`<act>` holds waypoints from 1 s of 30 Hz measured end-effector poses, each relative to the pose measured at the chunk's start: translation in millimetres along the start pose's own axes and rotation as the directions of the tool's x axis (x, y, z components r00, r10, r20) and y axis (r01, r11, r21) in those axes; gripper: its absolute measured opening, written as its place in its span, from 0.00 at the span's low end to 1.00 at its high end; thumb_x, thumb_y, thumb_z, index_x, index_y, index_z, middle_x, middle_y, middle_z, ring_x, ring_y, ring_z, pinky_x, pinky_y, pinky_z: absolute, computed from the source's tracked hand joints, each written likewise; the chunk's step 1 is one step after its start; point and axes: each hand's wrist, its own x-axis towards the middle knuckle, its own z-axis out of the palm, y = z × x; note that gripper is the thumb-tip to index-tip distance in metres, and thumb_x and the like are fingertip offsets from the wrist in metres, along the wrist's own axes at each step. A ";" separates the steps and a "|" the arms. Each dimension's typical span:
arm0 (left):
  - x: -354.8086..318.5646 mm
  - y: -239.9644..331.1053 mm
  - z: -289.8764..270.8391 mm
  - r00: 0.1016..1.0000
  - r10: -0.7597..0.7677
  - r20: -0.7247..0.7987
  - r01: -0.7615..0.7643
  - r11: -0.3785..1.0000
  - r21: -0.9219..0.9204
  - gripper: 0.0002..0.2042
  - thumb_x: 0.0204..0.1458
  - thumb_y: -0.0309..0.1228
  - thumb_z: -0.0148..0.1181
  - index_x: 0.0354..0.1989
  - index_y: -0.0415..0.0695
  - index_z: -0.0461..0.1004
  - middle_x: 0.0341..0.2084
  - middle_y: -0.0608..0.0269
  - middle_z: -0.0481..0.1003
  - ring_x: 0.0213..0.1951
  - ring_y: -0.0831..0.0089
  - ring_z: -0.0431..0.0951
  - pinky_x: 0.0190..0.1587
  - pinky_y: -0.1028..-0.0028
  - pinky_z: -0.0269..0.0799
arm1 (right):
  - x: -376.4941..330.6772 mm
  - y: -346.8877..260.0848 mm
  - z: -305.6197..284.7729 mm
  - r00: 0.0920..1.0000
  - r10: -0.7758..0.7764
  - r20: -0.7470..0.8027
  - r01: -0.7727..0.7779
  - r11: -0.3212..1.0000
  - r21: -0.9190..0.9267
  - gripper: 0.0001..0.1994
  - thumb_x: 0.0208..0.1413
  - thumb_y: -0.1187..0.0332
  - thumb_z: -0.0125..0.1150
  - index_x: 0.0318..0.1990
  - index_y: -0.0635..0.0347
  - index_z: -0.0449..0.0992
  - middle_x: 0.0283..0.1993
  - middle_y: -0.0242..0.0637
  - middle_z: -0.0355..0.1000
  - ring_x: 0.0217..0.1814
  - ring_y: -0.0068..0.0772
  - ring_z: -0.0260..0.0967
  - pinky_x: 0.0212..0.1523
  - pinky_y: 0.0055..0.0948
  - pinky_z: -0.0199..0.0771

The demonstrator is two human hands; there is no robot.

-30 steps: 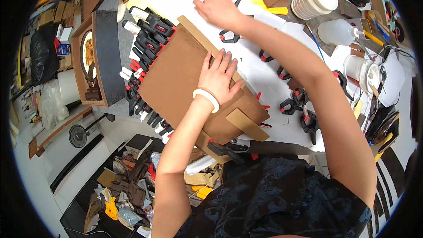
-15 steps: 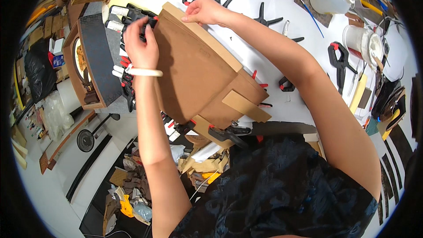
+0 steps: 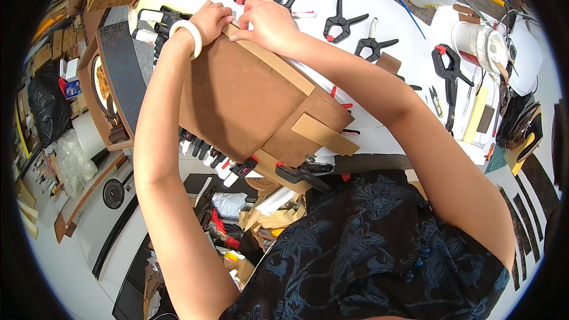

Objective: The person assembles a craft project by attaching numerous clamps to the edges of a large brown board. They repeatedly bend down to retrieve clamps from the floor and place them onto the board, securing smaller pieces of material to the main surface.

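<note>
Both hands grip the brown board (image 3: 237, 92) at its far edge — left hand (image 3: 210, 21) just beside right hand (image 3: 267, 24), fingers curled onto it.

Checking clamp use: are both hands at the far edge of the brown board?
Yes, the left hand and right hand sit together at the brown board's far edge.

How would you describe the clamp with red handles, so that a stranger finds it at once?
Start at the white table and go to its right side, beside the clear plastic jar. There lies the large black clamp with red handles. The other loose clamps nearby are smaller and all black.
</note>
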 end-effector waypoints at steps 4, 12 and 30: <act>-0.1 7.1 1.9 0.999 0.000 -0.052 0.001 1.000 0.020 0.10 0.65 0.30 0.51 0.45 0.38 0.76 0.40 0.50 0.75 0.50 0.50 0.72 0.67 0.57 0.59 | -37.0 35.3 -1.9 0.935 0.215 0.282 -0.306 0.891 0.336 0.24 0.55 0.49 0.71 0.51 0.58 0.80 0.47 0.41 0.79 0.52 0.36 0.75 0.53 0.37 0.75; -0.7 -1.8 13.7 0.999 -0.025 -0.041 0.026 0.999 0.029 0.11 0.67 0.30 0.47 0.46 0.40 0.76 0.40 0.51 0.75 0.51 0.50 0.72 0.70 0.55 0.56 | -84.3 22.3 -1.2 0.706 0.273 0.653 -0.695 0.095 0.712 0.21 0.72 0.59 0.53 0.66 0.58 0.72 0.58 0.35 0.76 0.59 0.25 0.71 0.63 0.30 0.69; 1.4 25.3 4.3 0.960 -0.255 0.117 0.257 0.966 0.001 0.19 0.54 0.58 0.64 0.39 0.56 0.84 0.37 0.56 0.79 0.51 0.57 0.73 0.66 0.58 0.57 | -106.7 22.4 4.6 0.794 0.521 0.312 -0.562 0.437 0.702 0.08 0.57 0.67 0.72 0.38 0.61 0.81 0.34 0.35 0.80 0.35 0.21 0.75 0.39 0.26 0.77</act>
